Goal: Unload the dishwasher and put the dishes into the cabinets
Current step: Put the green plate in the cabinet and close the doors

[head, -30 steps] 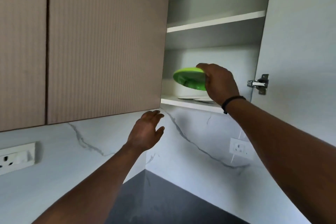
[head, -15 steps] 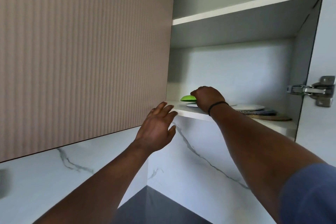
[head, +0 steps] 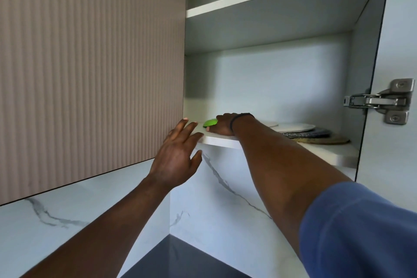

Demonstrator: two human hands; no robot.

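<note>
We are setting the green plate [head: 210, 122] down at the left end of the cabinet's bottom shelf [head: 222, 140], our right hand [head: 222, 124] curled over its rim, arm stretched up and in. Next we judge it wants letting go and drawing back clear of the stacked plates [head: 302, 132] beside; our left hand [head: 178, 156] hovers open-fingered at the shelf edge, holding nothing.

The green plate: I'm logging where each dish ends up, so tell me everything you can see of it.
Only a small bright green sliver of the green plate shows, smooth and plastic-looking. It lies low on the bottom shelf of the open cabinet, near its left end. The right hand covers most of it, fingers curled over its near side. Whether it rests on another dish is hidden. Other flat plates lie to its right.
</note>
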